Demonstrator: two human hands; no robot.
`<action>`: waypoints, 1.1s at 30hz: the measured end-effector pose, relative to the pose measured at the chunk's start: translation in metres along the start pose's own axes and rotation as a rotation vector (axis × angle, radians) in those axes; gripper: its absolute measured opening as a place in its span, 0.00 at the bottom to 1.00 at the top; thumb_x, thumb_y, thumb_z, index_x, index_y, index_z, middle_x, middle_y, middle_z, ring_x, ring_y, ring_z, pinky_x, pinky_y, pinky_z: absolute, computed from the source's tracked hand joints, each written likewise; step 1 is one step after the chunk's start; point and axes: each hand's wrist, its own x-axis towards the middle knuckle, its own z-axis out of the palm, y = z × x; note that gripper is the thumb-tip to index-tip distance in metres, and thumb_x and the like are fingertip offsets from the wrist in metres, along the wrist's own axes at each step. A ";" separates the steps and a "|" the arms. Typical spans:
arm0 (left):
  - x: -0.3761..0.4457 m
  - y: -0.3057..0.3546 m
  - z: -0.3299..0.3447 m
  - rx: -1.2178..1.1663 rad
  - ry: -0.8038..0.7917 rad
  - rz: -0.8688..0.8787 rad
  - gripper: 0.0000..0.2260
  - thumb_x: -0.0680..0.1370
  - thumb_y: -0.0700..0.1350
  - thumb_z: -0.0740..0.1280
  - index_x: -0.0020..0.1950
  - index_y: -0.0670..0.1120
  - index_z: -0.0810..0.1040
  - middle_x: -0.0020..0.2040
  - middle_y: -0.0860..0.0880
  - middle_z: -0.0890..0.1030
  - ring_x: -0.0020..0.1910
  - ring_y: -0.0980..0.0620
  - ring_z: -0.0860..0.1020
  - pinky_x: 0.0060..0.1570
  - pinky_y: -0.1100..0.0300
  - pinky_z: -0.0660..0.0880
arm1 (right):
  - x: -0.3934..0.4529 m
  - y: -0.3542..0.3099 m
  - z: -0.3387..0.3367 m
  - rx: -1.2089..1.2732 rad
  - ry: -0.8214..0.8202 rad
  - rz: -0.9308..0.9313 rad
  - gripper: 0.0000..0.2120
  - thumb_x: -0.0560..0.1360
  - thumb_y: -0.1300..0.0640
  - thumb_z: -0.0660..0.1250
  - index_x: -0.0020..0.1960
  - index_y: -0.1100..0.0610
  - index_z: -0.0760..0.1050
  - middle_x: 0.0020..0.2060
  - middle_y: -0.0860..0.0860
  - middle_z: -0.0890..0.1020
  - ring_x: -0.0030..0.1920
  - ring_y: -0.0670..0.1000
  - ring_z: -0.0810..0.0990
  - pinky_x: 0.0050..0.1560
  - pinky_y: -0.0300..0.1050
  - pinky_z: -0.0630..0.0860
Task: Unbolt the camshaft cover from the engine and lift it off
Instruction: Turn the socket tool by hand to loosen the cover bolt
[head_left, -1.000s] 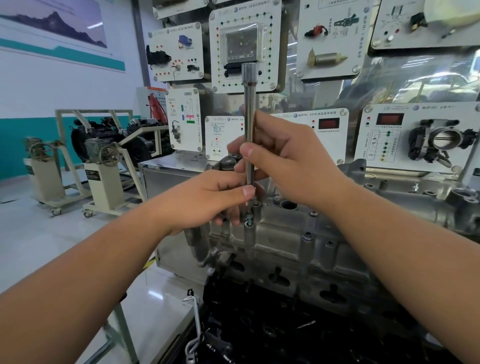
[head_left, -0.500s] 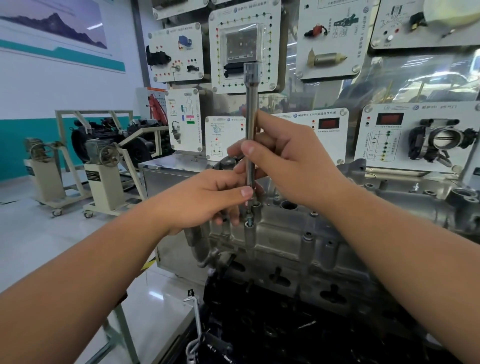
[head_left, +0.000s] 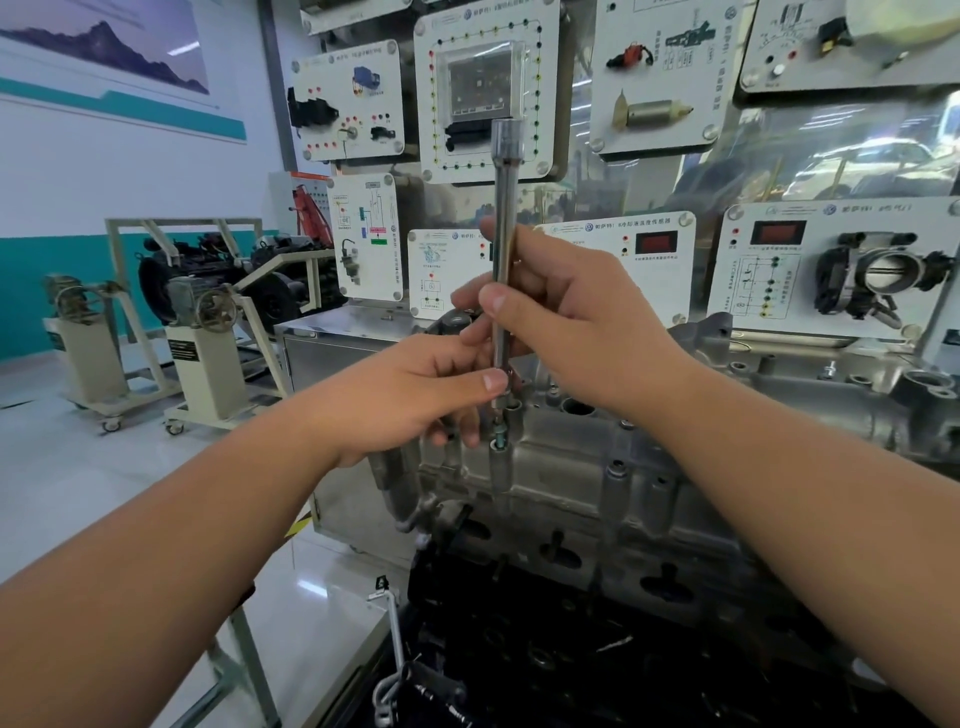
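The metal cover sits on the engine, below the wall panels. A long rod stands upright over a bolt at the cover's left end; the right hand grasps the rod's middle, the left hand pinches its lower end

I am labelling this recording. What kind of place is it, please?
Most likely an automotive training workshop: wall display boards carry mounted car parts with indicator lights, engines sit on wheeled stands, and a bare engine is being worked on.

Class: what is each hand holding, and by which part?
Both hold the long chrome socket extension bar: right hand mid-shaft, left hand pinching its lower end.
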 end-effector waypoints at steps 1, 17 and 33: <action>0.000 0.000 0.001 0.007 0.005 0.009 0.20 0.77 0.54 0.66 0.54 0.36 0.77 0.38 0.52 0.81 0.37 0.53 0.82 0.33 0.61 0.76 | 0.000 0.001 0.001 -0.004 0.016 -0.001 0.08 0.79 0.52 0.65 0.57 0.47 0.78 0.47 0.47 0.86 0.47 0.49 0.86 0.53 0.55 0.83; -0.001 0.000 0.002 0.068 0.023 0.045 0.19 0.79 0.57 0.67 0.48 0.40 0.77 0.35 0.56 0.80 0.37 0.56 0.83 0.34 0.65 0.76 | -0.002 0.000 0.002 -0.003 0.034 -0.072 0.20 0.79 0.57 0.69 0.65 0.38 0.72 0.42 0.48 0.86 0.42 0.49 0.85 0.51 0.54 0.82; 0.002 -0.002 0.005 0.052 0.036 0.063 0.22 0.75 0.60 0.68 0.54 0.42 0.77 0.35 0.56 0.79 0.37 0.56 0.83 0.34 0.65 0.75 | -0.001 0.000 0.002 0.029 0.045 -0.078 0.18 0.77 0.54 0.69 0.59 0.32 0.73 0.44 0.49 0.86 0.45 0.54 0.86 0.52 0.58 0.82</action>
